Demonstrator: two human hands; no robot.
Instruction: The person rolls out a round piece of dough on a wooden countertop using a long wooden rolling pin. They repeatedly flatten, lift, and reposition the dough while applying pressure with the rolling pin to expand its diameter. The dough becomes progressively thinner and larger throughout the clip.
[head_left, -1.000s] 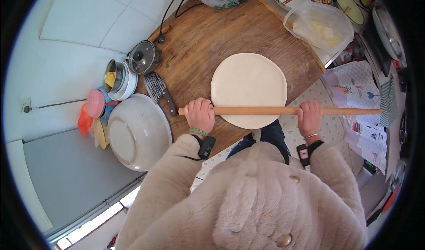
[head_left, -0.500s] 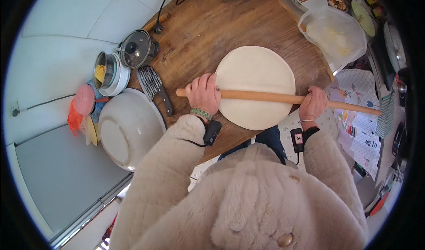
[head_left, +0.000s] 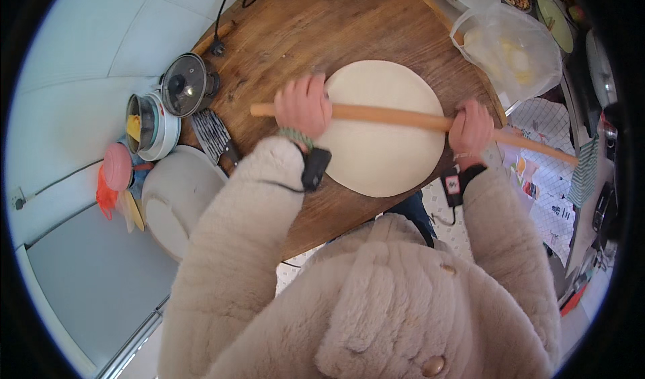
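Both hands are wrapped around a long wooden rolling pin (head_left: 396,115), the left hand (head_left: 304,106) near its left end, the right hand (head_left: 471,128) just past the dough's right edge. The pin lies slightly slanted across a big round sheet of dough (head_left: 383,157), which sits flat on the wooden surface (head_left: 289,30). Over left there's a cleaver (head_left: 211,134) beside a glass-lidded pot (head_left: 185,83).
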